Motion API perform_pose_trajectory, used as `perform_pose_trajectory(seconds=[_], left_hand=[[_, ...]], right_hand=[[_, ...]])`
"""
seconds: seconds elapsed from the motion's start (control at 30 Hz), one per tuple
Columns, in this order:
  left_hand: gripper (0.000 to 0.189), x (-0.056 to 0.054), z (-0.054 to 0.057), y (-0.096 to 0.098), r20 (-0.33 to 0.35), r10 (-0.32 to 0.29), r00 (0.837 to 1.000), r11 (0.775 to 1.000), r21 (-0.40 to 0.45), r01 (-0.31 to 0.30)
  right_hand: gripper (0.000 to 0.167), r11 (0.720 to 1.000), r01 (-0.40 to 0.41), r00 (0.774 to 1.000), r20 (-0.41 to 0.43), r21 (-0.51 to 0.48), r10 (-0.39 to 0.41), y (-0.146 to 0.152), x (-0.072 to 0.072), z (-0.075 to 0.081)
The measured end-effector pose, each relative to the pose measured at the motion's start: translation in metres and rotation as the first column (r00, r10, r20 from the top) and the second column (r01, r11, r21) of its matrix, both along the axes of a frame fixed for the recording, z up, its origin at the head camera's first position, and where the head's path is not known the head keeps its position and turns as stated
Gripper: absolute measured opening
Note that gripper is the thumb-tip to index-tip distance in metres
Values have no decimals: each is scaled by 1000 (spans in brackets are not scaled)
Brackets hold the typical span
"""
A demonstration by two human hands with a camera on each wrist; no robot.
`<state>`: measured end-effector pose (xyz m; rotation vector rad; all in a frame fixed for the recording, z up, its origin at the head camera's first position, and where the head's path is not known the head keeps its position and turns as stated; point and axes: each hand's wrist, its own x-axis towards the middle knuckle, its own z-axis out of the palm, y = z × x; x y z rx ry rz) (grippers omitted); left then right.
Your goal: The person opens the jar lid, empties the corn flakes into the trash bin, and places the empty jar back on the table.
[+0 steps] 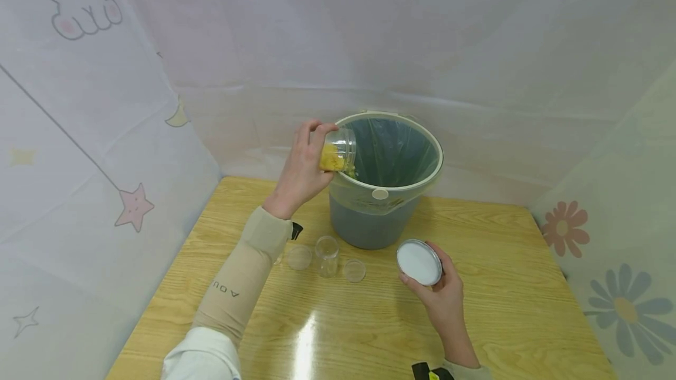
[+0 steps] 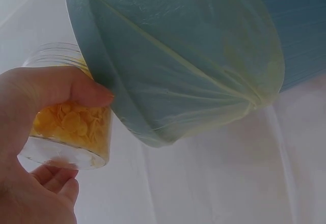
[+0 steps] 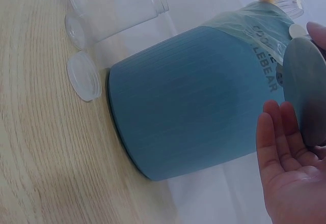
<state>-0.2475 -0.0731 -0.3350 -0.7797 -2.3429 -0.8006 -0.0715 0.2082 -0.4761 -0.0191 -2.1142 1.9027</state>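
My left hand (image 1: 302,168) grips a clear jar (image 1: 344,141), tipped on its side with its mouth at the left rim of a grey-blue trash bin (image 1: 364,224). Yellow flakes (image 2: 69,123) lie inside the jar, some of them at its mouth. A translucent liner bag (image 2: 178,76) is folded over the bin's rim. Lower right, in front of the bin, my right hand (image 1: 445,293) holds a round lid (image 1: 419,263) by its edge, the white face turned up. From the right wrist view the lid's other side (image 3: 304,86) looks grey.
On the wooden table (image 1: 359,333), before the bin, stands a clear jar (image 1: 327,260) between two clear lids, one on its left (image 1: 300,257) and one on its right (image 1: 354,271). Another clear piece is mostly behind my left arm. Printed cloth walls surround the table.
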Motion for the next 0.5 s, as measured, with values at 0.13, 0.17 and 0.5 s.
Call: perform_pose_trajectory(seconds=[0.13,0.17,0.5], left_hand=[[87,-1,-1,-1,-9,1,1000,1000,5,-1],[86,-1,-1,-1,-13,0,1000,1000,5,0],[89,-5,-4,-1,-86,-12,996,1000,28,15]], right_hand=[[82,1000,-1,1000,2,2,1,0,0,0],[82,1000,-2,1000,0,1,2,0,0,0],[82,1000,-10,1000,-4,2,10,-1,-1,1]])
